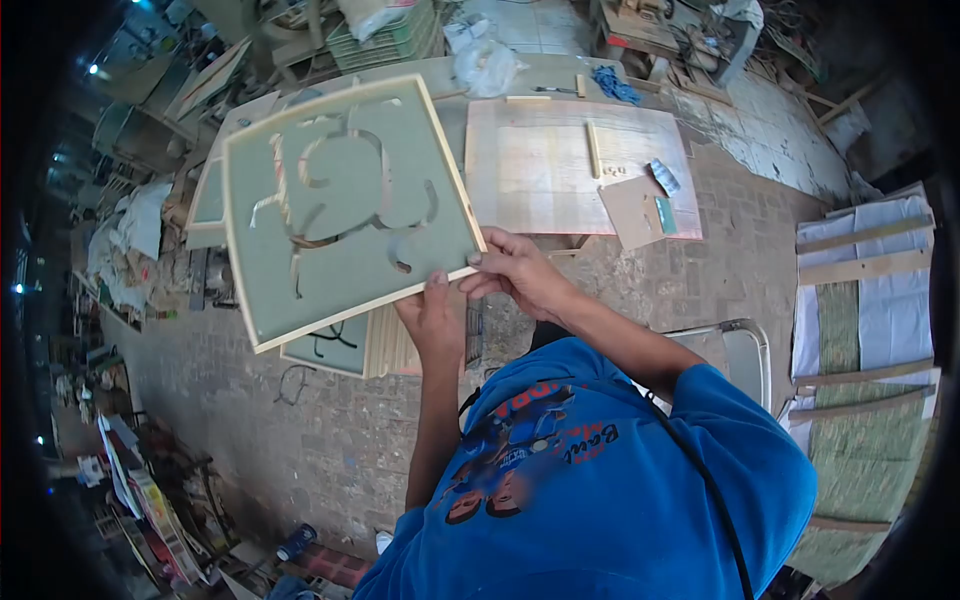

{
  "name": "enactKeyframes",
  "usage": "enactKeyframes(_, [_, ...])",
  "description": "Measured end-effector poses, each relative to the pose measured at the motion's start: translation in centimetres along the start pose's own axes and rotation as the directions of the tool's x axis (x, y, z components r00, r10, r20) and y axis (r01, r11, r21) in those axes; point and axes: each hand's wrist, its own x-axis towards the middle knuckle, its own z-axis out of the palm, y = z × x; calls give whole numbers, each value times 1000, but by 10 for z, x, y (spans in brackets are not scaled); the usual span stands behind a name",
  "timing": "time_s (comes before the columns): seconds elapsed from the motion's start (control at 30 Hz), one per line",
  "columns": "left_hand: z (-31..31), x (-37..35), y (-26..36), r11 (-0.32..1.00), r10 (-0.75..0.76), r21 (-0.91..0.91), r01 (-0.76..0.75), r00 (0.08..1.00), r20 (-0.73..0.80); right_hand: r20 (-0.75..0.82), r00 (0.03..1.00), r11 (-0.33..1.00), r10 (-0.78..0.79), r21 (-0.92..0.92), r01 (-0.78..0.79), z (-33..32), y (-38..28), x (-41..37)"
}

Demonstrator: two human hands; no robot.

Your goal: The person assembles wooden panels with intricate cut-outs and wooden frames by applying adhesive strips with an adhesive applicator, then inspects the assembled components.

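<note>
A wood-framed panel (350,265) is held up at a tilt in front of me. Its pale wooden border surrounds a grey-green sheet with curved, stroke-like shapes that look cut through it. My left hand (433,315) grips the lower edge of the border near its right end, thumb on the front. At the lower right corner, my right hand (515,270) pinches the border between thumb and fingers. Below the panel, a stack of similar framed panels (390,345) is partly hidden behind it and my left hand.
A worktable with a pale board (540,150) stands ahead, carrying a wooden strip (593,150), a brown card (632,212) and a small tin (663,178). A blue cloth (615,85) lies behind. A metal chair (735,350) is at my right, beside cloth-covered planks (860,330).
</note>
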Motion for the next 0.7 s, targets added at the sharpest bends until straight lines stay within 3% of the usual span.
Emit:
enactKeyframes(0.03, [6,2,-12,998,-54,29,54,998,-12,-10,1000,1000,-3,5,3,-17,2,1])
enactKeyframes(0.1, [5,12,-54,993,-28,116,25,999,26,-77,997,999,9,42,-6,-57,4,8])
enactKeyframes(0.17, [16,17,-87,964,-262,49,260,964,46,-81,996,998,48,31,-45,-93,-4,14])
enactKeyframes(0.23, [23,25,-130,945,-317,94,314,948,17,-187,982,999,31,-28,-37,-130,-21,25])
enactKeyframes(0.3, [37,31,-153,824,-544,148,547,837,-63,-210,977,992,25,-118,-51,-180,-35,40])
enactKeyframes(0.37, [48,39,-178,710,-689,222,668,724,24,-223,971,975,80,-185,-122,-216,-64,53])
enactKeyframes(0.4, [54,41,-191,706,-689,219,673,725,-7,-225,970,965,96,-216,-145,-243,-69,63])
enactKeyframes(0.47, [66,43,-213,571,-801,318,757,598,16,-218,966,939,139,-280,-198,-289,-82,80])
enactKeyframes(0.63, [90,53,-246,562,-807,428,708,583,95,-235,943,877,237,-367,-311,-368,-113,120])
enactKeyframes(0.7, [91,63,-259,588,-772,545,598,616,157,-194,935,865,296,-360,-349,-393,-121,137])
